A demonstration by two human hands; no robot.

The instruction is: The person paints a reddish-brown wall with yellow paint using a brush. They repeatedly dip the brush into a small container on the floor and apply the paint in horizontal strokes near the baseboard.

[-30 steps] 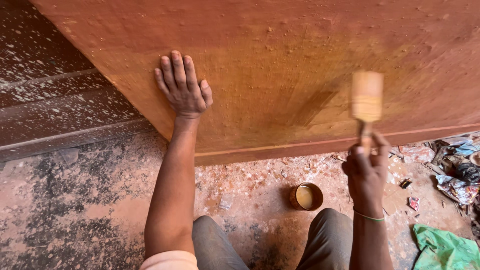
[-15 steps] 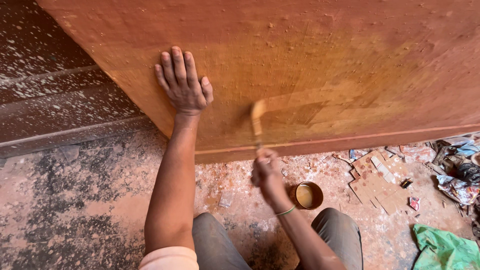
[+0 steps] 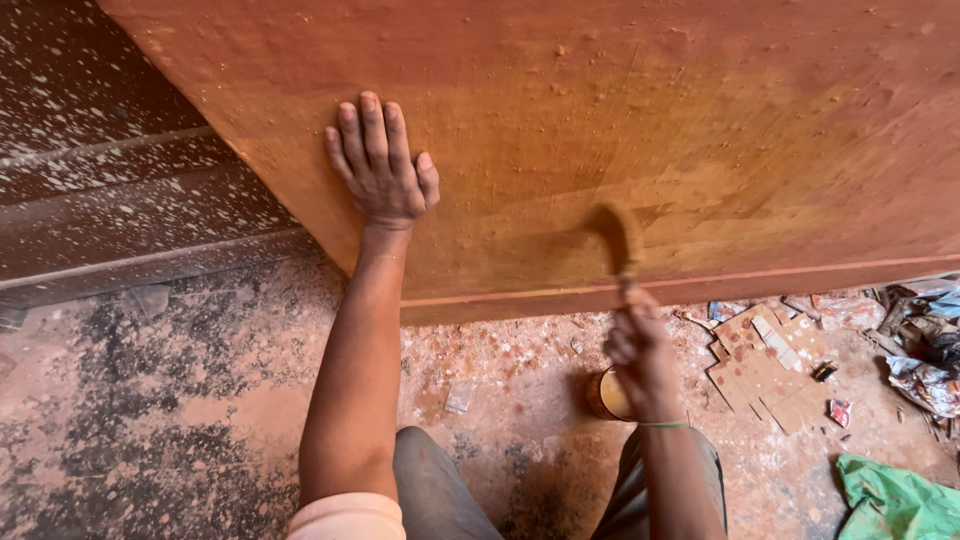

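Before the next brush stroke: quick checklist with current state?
1. Left hand braced flat on the orange panel: ok.
2. Right hand closed on the brush handle: ok.
3. Bristles touching the panel: cannot tell, the brush is motion-blurred.
4. Small tin within reach on the floor beside the right hand: ok.
5. Liquid level in the tin: cannot tell, the hand partly hides it.
6. Floor under the panel free of debris: not ok, cardboard scraps and litter lie to the right.

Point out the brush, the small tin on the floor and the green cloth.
brush [image 3: 612, 232], head view, on its blurred bristle head.
small tin [image 3: 607, 396], head view, on its rim.
green cloth [image 3: 895, 500], head view, on its folds.
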